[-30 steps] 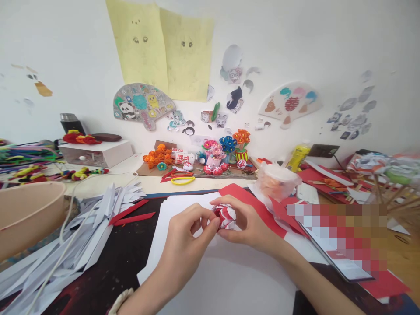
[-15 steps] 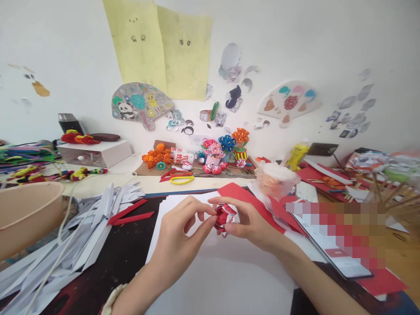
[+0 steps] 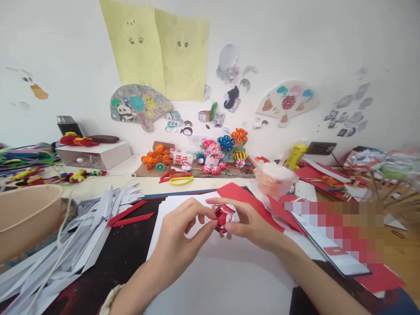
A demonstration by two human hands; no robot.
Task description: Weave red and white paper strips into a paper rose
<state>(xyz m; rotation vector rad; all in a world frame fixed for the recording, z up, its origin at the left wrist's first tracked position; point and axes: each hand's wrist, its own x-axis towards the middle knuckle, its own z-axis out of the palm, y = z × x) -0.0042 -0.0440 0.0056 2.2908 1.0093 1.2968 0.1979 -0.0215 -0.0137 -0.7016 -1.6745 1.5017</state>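
Note:
A ball folded from red and white paper strips is held above a stack of white paper. My right hand wraps round its right side, with thumb in front and index finger over the top. My left hand pinches the left edge of the ball between thumb and index finger; the exact bit of paper in that pinch is too small to make out. The far underside of the ball is hidden by my fingers.
White paper strips and red strips lie left, beside a beige basin. A phone rests at right on red paper. Behind stand a plastic tub, yellow scissors handles and small flower pots.
Both hands keep nearly the same pose on the paper ball. The whole view has shifted very slightly.

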